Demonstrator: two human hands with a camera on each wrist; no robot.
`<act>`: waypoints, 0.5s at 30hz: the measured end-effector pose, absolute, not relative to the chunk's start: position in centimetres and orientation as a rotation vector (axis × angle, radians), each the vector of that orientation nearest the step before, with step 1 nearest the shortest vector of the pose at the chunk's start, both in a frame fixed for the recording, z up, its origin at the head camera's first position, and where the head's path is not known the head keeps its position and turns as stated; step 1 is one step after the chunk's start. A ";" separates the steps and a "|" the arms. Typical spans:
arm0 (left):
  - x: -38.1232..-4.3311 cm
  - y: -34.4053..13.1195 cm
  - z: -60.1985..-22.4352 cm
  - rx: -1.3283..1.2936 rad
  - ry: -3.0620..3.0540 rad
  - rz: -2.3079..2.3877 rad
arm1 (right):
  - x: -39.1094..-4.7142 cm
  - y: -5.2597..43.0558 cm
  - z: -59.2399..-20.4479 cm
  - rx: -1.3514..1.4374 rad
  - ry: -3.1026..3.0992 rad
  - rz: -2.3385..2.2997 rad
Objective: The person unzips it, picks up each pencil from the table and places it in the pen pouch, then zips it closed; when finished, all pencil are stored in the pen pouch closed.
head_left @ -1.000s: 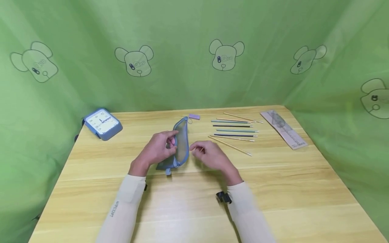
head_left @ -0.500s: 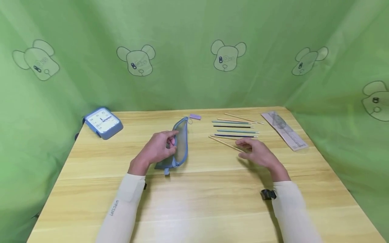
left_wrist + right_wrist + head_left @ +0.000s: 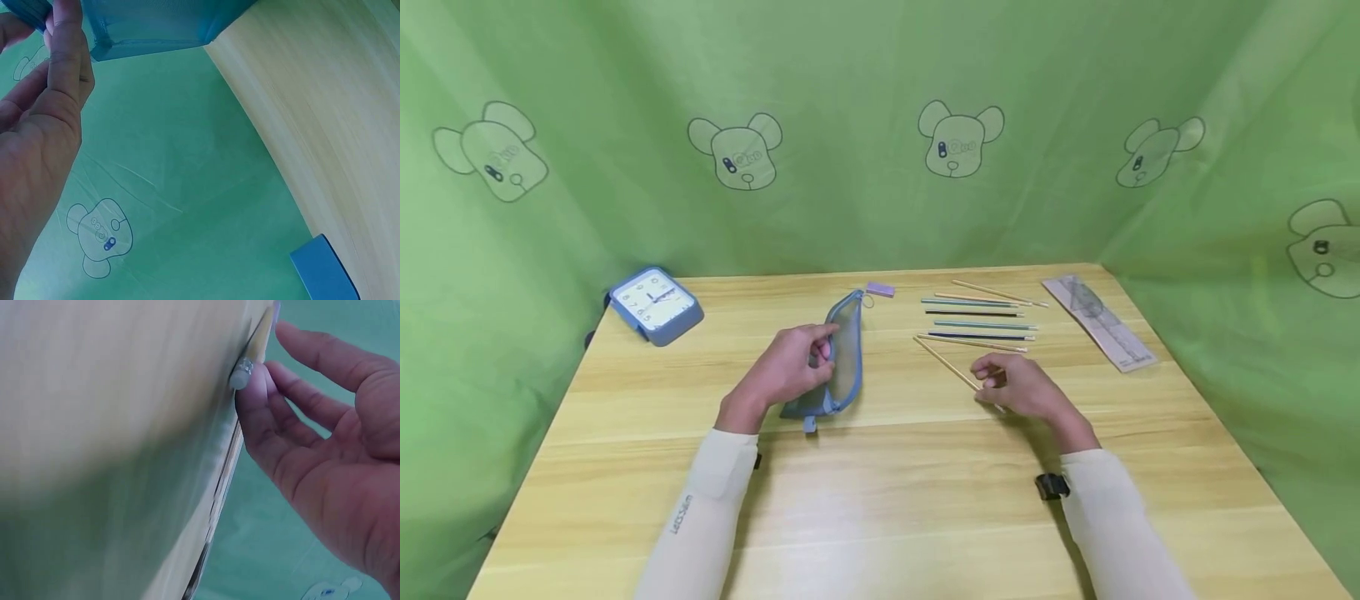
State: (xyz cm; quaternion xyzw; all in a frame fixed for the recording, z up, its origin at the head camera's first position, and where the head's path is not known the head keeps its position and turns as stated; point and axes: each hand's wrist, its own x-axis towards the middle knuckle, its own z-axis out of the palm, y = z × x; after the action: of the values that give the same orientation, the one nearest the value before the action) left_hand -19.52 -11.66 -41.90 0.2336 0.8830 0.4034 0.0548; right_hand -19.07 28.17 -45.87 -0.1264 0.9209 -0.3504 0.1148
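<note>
At the table's middle lies a blue mesh pencil case (image 3: 846,350), its zip opening spread. My left hand (image 3: 792,362) pinches its left edge; in the left wrist view, the hand (image 3: 44,119) holds the blue mesh. My right hand (image 3: 1018,387) is low over the right end of a plain yellow pencil (image 3: 946,363). In the right wrist view, a fingertip of this hand (image 3: 337,456) touches the pencil beside its white eraser end (image 3: 240,375), with a gap between the digits. Several more pencils (image 3: 981,325) lie roughly side by side just beyond.
A purple eraser (image 3: 880,289) lies behind the case. On the right is a ruler set in a clear sleeve (image 3: 1101,323). A blue clock (image 3: 657,306) stands at the back left. Green curtains (image 3: 850,200) hang around the wooden table (image 3: 880,508).
My right hand has moved from beside the pencil case rightward to the front pencil, then slightly back left. That pencil's right end has swung toward me. The left hand stays on the case.
</note>
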 end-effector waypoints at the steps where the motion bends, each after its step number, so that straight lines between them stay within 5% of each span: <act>1: -19.5 -11.7 -41.9 0.712 2.680 1.225 | -19.0 27.8 -45.8 -0.352 2.702 -1.021; 15: -19.2 -11.5 -41.6 0.727 2.683 1.217 | -18.8 23.7 -45.9 -0.212 2.775 -0.894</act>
State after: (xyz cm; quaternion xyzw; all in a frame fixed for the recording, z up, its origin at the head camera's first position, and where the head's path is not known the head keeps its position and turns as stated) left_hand -19.21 -11.53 -41.59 0.2393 0.8829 0.4004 0.0535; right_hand -18.85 23.74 -45.94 -0.0722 0.9436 -0.3040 0.1092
